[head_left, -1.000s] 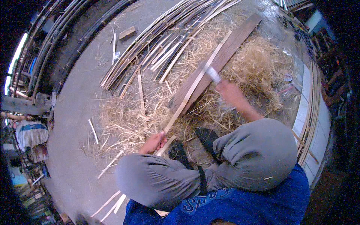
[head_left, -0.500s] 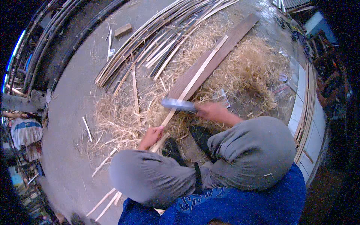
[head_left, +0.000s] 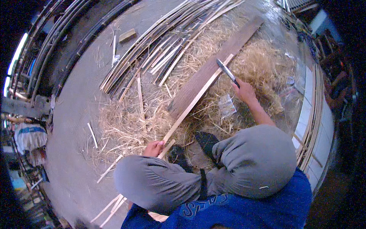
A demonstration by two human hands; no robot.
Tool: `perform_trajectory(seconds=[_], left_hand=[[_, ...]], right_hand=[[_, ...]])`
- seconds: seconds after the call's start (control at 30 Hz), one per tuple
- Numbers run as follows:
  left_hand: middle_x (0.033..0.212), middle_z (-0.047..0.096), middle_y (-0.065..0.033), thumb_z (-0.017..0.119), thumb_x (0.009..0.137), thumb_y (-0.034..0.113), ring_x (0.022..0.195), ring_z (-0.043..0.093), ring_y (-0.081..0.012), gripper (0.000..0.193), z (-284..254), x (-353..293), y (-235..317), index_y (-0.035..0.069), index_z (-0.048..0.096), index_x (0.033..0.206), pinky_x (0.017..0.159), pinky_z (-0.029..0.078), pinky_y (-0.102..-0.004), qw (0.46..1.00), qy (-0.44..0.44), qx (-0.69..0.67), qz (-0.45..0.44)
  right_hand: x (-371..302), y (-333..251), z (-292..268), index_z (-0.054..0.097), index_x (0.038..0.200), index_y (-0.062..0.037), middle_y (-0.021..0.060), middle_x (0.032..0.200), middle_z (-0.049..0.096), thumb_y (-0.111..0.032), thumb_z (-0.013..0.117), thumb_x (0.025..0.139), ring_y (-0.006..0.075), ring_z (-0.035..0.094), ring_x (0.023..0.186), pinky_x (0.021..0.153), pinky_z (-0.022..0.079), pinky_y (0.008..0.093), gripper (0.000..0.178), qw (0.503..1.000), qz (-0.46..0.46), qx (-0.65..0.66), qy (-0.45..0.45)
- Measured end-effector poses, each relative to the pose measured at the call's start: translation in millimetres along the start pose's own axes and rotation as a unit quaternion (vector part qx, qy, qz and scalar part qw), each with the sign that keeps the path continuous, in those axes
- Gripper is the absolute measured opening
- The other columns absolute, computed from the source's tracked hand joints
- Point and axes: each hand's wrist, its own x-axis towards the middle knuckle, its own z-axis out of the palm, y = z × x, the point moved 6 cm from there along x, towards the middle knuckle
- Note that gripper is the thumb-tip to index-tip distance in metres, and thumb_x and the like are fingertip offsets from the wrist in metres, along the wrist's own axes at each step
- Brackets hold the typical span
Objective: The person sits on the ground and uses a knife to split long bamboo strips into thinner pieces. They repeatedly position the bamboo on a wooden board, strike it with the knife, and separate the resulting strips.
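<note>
Two lines crossing near one end settle the geometry here. From the left hand [head_left: 153,149], a long pale strip [head_left: 192,105] runs out toward one o'clock, its long axis lying from seven to one. The left grip is closed on the strip's near end, low in the view, and almost the whole length stretches away from it.

The right hand [head_left: 245,92] sits toward two o'clock from the left, with its grip wrapped about the dark handle of a knife [head_left: 227,71]. The blade points to eleven o'clock, nearly square to the strip, and lies over it a little short of the far end; whether the edge touches cannot be told. So the right hand is the nearer to the far end, and the left to the near end.

Beneath, a brown plank [head_left: 200,80] runs roughly parallel to the strip, which overlies its three-o'clock side and leaves the plank before reaching the left hand. Just beside that hand, at its three o'clock, shows a short pale piece [head_left: 166,149]. Curled shavings [head_left: 259,65] heap at three o'clock from the blade.
</note>
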Motion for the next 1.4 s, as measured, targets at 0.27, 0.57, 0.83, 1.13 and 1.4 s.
perform_trajectory(seconds=[0.27, 0.57, 0.83, 1.13, 1.4], left_hand=[[0.056, 0.047, 0.0033, 0.053, 0.093, 0.039, 0.05, 0.041, -0.007, 0.039, -39, -45, -70, 0.006, 0.059, 0.071, 0.045, 0.03, -0.0267, 0.994, 0.046, -0.011, -0.096], [0.056, 0.05, 0.0007, 0.052, 0.092, 0.041, 0.05, 0.044, -0.01, 0.043, -40, -66, -73, 0.004, 0.059, 0.071, 0.046, 0.033, -0.0301, 0.992, 0.061, 0.058, -0.093], [0.054, 0.047, 0.0013, 0.053, 0.09, 0.046, 0.05, 0.042, -0.0106, 0.047, -32, -43, -70, 0.005, 0.058, 0.068, 0.045, 0.03, -0.0317, 0.998, 0.001, 0.001, -0.064], [0.058, 0.053, -0.002, 0.053, 0.092, 0.042, 0.053, 0.049, -0.0119, 0.044, -42, -58, -56, 0.003, 0.059, 0.073, 0.049, 0.038, -0.0317, 0.992, 0.049, 0.032, -0.109], [0.058, 0.054, -0.0039, 0.053, 0.092, 0.042, 0.054, 0.05, -0.0133, 0.044, -54, -91, -81, 0.003, 0.06, 0.074, 0.051, 0.039, -0.0327, 0.988, 0.069, 0.039, -0.134]], right_hand=[[-3, 18, -3, 0.055, 0.123, -0.0139, 0.0196, 0.087, 0.065, -0.039, 0.051, 0.091, 0.0391, 0.063, 0.08, 0.069, 0.049, 0.046, 0.04, 0.998, -0.035, -0.037, 0.024], [-14, 20, 0, 0.055, 0.122, -0.0106, 0.0218, 0.105, 0.063, -0.043, 0.046, 0.092, 0.0397, 0.061, 0.096, 0.083, 0.049, 0.0485, 0.045, 0.997, -0.024, -0.067, -0.006], [-36, -20, 10, 0.051, 0.127, -0.0103, 0.0232, 0.1, 0.063, -0.039, 0.046, 0.092, 0.0416, 0.062, 0.09, 0.077, 0.05, 0.0487, 0.045, 0.996, -0.047, -0.024, -0.071], [-16, 3, 10, 0.057, 0.12, -0.0187, 0.0184, 0.09, 0.066, -0.044, 0.051, 0.089, 0.0375, 0.064, 0.083, 0.071, 0.051, 0.0477, 0.041, 0.997, -0.062, 0.034, 0.004], [24, 60, -26, 0.057, 0.122, -0.0128, 0.0202, 0.102, 0.065, -0.052, 0.047, 0.09, 0.0386, 0.063, 0.094, 0.082, 0.05, 0.0464, 0.051, 0.993, 0.051, -0.061, 0.087]])
